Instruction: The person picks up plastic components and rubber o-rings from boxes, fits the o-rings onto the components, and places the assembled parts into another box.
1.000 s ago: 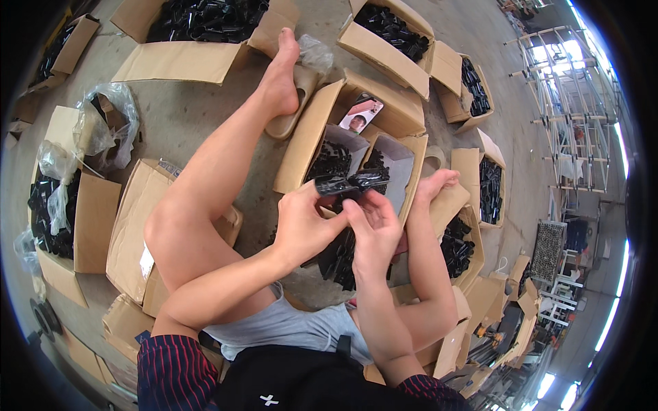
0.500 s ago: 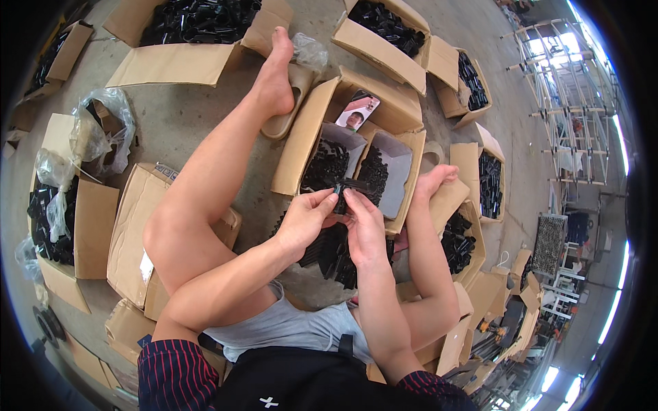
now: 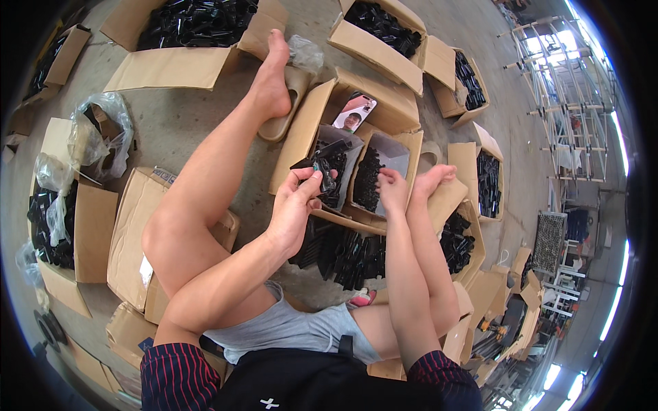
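At twelve o'clock, the left hand [image 3: 291, 211] alone pinched the black part [image 3: 328, 179]; the right hand [image 3: 393, 192] had parted to one, fingers bunched, hold unclear.

Left hand [image 3: 293, 205] holding black piece [image 3: 327, 181], carton [image 3: 300, 144]

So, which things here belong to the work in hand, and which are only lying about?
In the job, apparently:
black part in left hand
small black pieces near right hand
grey bins

Probably just lying about:
phone
plastic bags
sandals
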Demonstrator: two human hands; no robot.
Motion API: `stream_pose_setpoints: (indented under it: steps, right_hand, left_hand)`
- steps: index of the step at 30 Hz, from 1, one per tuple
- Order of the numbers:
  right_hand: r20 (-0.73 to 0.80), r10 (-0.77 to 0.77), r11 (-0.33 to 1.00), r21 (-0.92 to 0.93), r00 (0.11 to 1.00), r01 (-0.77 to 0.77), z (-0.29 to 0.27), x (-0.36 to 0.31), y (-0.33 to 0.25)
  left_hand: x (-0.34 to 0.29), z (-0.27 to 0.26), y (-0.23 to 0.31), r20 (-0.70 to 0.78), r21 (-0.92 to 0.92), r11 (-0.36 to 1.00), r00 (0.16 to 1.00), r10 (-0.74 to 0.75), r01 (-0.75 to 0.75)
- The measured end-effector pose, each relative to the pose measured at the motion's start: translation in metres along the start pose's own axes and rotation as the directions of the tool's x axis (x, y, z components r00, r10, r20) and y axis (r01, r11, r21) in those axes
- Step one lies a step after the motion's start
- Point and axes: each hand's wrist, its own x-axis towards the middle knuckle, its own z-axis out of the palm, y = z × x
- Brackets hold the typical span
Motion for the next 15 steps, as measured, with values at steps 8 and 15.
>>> stream_pose_setpoints:
  steps: [8,15]
  right_hand:
    - [0.237,-0.248,0.862,-0.389,0.939,0.325,0.042,0.001,-0.021]
    - [0.214,-0.276,0.873,-0.351,0.937,0.337,0.044,0.003,-0.012]
  left_hand:
    - [-0.007,0.0,0.007,0.006,0.024,0.998,0.998,0.056,-0.056]
    - [-0.007,-0.003,-0.002,0.027,0.039,0.999,0.999,0.016,-0.017]
